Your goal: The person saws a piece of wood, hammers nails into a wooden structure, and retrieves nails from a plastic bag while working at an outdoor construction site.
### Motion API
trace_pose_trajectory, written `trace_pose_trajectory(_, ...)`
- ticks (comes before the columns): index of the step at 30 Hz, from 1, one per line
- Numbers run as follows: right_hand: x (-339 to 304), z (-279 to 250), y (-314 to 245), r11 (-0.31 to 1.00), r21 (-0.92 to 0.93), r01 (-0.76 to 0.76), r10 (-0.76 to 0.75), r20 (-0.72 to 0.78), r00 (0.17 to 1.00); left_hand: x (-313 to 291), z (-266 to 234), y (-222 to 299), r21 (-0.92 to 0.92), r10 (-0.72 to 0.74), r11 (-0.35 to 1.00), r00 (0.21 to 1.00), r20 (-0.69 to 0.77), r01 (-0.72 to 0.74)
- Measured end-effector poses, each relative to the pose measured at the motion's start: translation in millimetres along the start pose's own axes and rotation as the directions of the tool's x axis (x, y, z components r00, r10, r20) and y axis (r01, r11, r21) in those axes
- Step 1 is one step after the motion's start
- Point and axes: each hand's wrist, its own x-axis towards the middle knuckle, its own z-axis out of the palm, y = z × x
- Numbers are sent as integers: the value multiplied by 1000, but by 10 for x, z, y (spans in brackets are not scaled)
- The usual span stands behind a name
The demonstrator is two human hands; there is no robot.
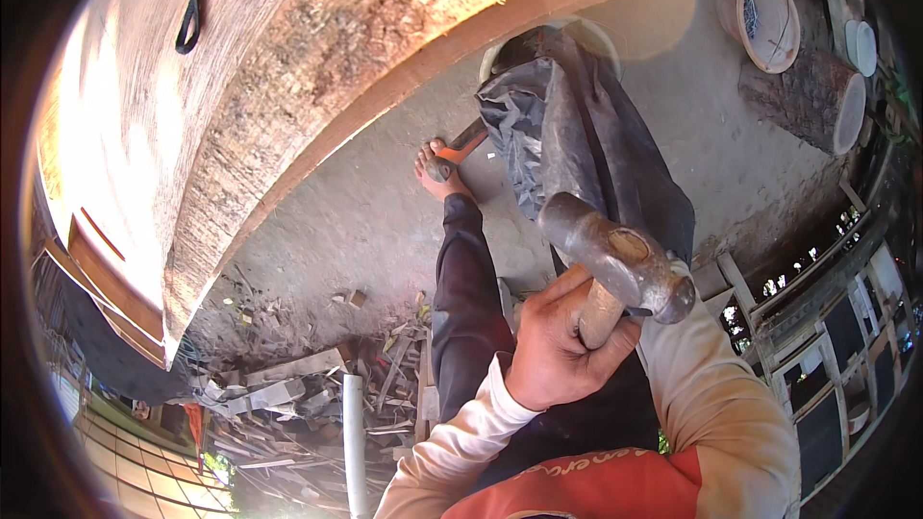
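Observation:
My left hand (pixel 561 351) is closed around the wooden handle (pixel 601 315) of a hammer, just under its head. The worn metal hammer head (pixel 615 255) has round ends, and the handle's top shows in its eye. My right sleeve (pixel 726 380) comes up from the lower right and ends behind the hammer head, so my right hand is hidden. Beyond the hammer lies a black, crumpled, plastic-looking sheet (pixel 601 125), partly over a round pale container (pixel 601 43). An orange and dark tool (pixel 468 142) lies beside my bare left foot (pixel 437 173).
A large wooden slab (pixel 317 67) arches across the upper left, with a black strap (pixel 192 5) on it. Wood scraps (pixel 298 399) pile up at lower left beside a pale pipe (pixel 354 442). Buckets (pixel 769 24) stand at upper right; a slatted wooden frame (pixel 827 356) stands at right.

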Motion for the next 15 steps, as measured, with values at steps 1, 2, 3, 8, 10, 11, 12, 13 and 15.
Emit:
trace_pose_trajectory(1, -27, 3, 22, 1000, -3, -10, 10, -3, 1000, -19, 45, -4, -50, -37, 998, 999, 15, 38)
trace_pose_trajectory(2, -50, 3, 45, 1000, -3, -22, 22, -3, 1000, -41, 95, -6, -101, -76, 992, 997, 28, 78)
trace_pose_trajectory(3, -83, -1, 67, 1000, -5, -29, 29, -3, 1000, -62, 134, 3, -97, -68, 993, 997, 23, 70)
trace_pose_trajectory(8, -198, -23, 131, 998, -17, -61, 61, -11, 998, -49, 314, 164, -16, 30, 999, 999, -27, -31)
trace_pose_trajectory(10, -192, -44, 160, 997, -26, -72, 72, -10, 997, -45, 345, 215, 27, 57, 998, 996, -64, -55)
trace_pose_trajectory(11, -211, -48, 181, 996, -31, -80, 79, -11, 997, -54, 362, 208, 25, -7, 1000, 998, -60, 8)
trace_pose_trajectory(12, -225, -62, 200, 995, -35, -89, 88, -11, 996, -60, 381, 206, 21, -71, 997, 996, -57, 72)
trace_pose_trajectory(13, -200, -34, 231, 995, -42, -91, 91, -3, 996, -70, 395, 191, 25, -63, 998, 996, -67, 65)
trace_pose_trajectory(15, -211, -47, 166, 996, -63, -60, 60, -2, 998, -152, 461, 318, 68, -36, 997, 985, -169, 48)
